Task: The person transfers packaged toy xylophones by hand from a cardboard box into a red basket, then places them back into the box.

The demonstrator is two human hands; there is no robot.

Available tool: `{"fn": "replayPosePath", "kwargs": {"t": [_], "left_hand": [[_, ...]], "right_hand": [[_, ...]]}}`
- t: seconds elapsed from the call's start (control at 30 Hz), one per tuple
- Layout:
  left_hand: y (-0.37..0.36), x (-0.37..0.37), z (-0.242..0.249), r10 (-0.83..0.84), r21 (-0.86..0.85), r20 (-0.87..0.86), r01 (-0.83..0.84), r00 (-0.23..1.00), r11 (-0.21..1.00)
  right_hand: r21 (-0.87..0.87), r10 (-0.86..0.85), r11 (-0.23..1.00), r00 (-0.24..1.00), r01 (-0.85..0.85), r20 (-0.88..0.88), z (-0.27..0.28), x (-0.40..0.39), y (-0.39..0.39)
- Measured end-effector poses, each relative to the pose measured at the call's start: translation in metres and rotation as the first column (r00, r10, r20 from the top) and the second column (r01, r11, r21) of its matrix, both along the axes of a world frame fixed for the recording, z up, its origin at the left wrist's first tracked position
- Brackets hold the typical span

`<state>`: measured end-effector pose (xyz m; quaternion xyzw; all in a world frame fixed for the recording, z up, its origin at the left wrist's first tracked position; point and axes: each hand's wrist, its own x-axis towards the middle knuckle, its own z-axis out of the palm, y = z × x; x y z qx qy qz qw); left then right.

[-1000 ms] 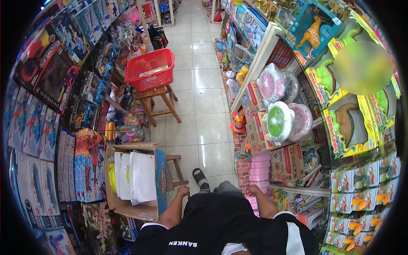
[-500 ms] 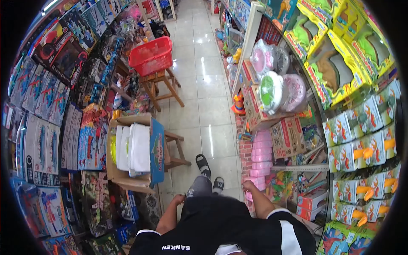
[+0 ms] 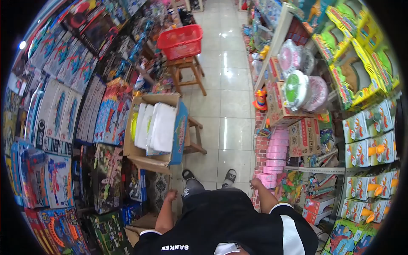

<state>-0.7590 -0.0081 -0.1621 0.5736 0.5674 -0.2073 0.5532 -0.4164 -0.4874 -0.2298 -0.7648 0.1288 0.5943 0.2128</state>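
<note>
My left hand (image 3: 171, 195) hangs at my side with its fingers curled in and nothing showing in it. The open cardboard box (image 3: 180, 127), packed with white wrapped items (image 3: 161, 127), rests on a wooden stool (image 3: 194, 138) just ahead of that hand. On the other side my right hand (image 3: 256, 183) is also loosely closed, with nothing seen in it. Nearest to it is a stack of pink packages (image 3: 274, 159) on the right, which overlaps little with the fingers in this view.
A tiled aisle (image 3: 233, 123) runs forward between toy shelves. Further up on the left, a red basket (image 3: 180, 42) sits on another wooden stool (image 3: 189, 70). Wrapped round toys (image 3: 296, 90) top cartons (image 3: 305, 138) at right. Boxed toys (image 3: 59, 114) line the left side.
The view has shifted, so the basket, box and shelves sit further right in it. My feet, staggered before, are now side by side. Both hands stay hanging at my sides.
</note>
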Motion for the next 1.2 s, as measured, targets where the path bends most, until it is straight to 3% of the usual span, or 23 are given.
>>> {"fn": "replayPosePath", "kwargs": {"t": [0.07,0.13,0.17,0.2,0.27,0.4,0.47,0.5,0.53,0.6,0.7,0.73,0.8,0.83,0.9,0.97,1.03,1.07,1.13,1.2], "left_hand": [[0.022,-0.012,-0.006,0.099,0.079,0.129,-0.11,0.987,0.991],[0.052,-0.026,-0.03,0.065,0.445,0.352,-0.228,0.934,0.866],[0.055,-0.016,0.005,0.073,0.432,0.354,-0.232,0.932,0.872],[0.07,0.006,0.057,0.013,0.709,0.336,-0.261,0.942,0.655],[0.104,0.023,0.092,-0.04,0.806,0.45,-0.386,0.892,0.449],[0.163,0.06,0.181,-0.081,0.701,0.65,-0.554,0.756,0.449],[0.193,0.073,0.199,-0.264,0.802,0.573,-0.463,0.776,0.378],[0.208,0.081,0.204,-0.273,0.805,0.567,-0.454,0.777,0.381],[0.221,0.09,0.208,-0.404,0.843,0.522,-0.383,0.751,0.377],[0.237,0.114,0.226,-0.593,0.877,0.458,-0.228,0.662,0.422],[0.248,0.154,0.231,-0.689,0.765,0.576,0.007,0.439,0.644],[0.248,0.166,0.226,-0.689,0.76,0.579,0.017,0.435,0.649],[0.245,0.182,0.211,-0.803,0.779,0.45,0.268,0.391,0.567],[0.241,0.186,0.202,-0.803,0.775,0.451,0.275,0.389,0.569],[0.233,0.195,0.185,-0.848,0.78,0.271,0.413,0.457,0.471],[0.226,0.198,0.179,-0.853,0.767,0.252,0.444,0.456,0.464],[0.226,0.2,0.18,-0.86,0.755,0.232,0.473,0.454,0.453],[0.225,0.198,0.182,-0.869,0.766,0.234,0.468,0.435,0.441],[0.226,0.197,0.188,-0.878,0.774,0.239,0.464,0.416,0.431],[0.228,0.195,0.189,-0.906,0.808,0.245,0.444,0.344,0.387]], "right_hand": [[0.055,0.019,0.998,0.997,-0.023,0.069,0.0,0.005,0.021],[0.061,-0.003,0.998,0.995,-0.003,0.099,0.002,0.01,0.044],[0.09,-0.119,0.99,0.987,0.109,0.111,0.005,0.012,0.06],[0.121,-0.236,0.968,0.964,0.221,0.12,0.009,0.013,0.078],[0.197,-0.265,0.956,0.928,0.218,0.263,0.039,0.016,0.121],[0.409,-0.417,0.882,0.791,0.233,0.448,0.107,0.03,0.237],[0.497,-0.404,0.868,0.606,0.016,0.685,0.107,0.048,0.295],[0.565,-0.471,0.823,0.484,-0.062,0.738,0.136,0.049,0.332],[0.618,-0.521,0.772,0.409,-0.149,0.749,0.175,0.046,0.368],[0.821,-0.737,0.563,0.388,-0.1,0.553,0.247,0.028,0.438],[0.777,-0.623,0.587,0.486,-0.228,0.613,0.29,-0.003,0.51],[0.753,-0.554,0.602,0.54,-0.267,0.634,0.291,-0.014,0.53],[0.687,-0.479,0.665,0.539,-0.292,0.693,0.271,-0.03,0.565],[0.686,-0.479,0.67,0.54,-0.284,0.692,0.26,-0.037,0.575],[0.625,-0.451,0.703,0.466,-0.34,0.761,0.242,-0.044,0.587],[0.601,-0.416,0.743,0.502,-0.293,0.759,0.224,-0.044,0.592],[0.388,-0.304,0.895,0.335,-0.221,0.892,0.205,-0.045,0.596],[0.386,-0.303,0.896,0.335,-0.218,0.892,0.206,-0.044,0.597],[0.346,-0.248,0.928,0.465,-0.137,0.85,0.209,-0.042,0.594],[0.336,-0.229,0.922,0.43,-0.192,0.873,0.209,-0.04,0.588]]}}
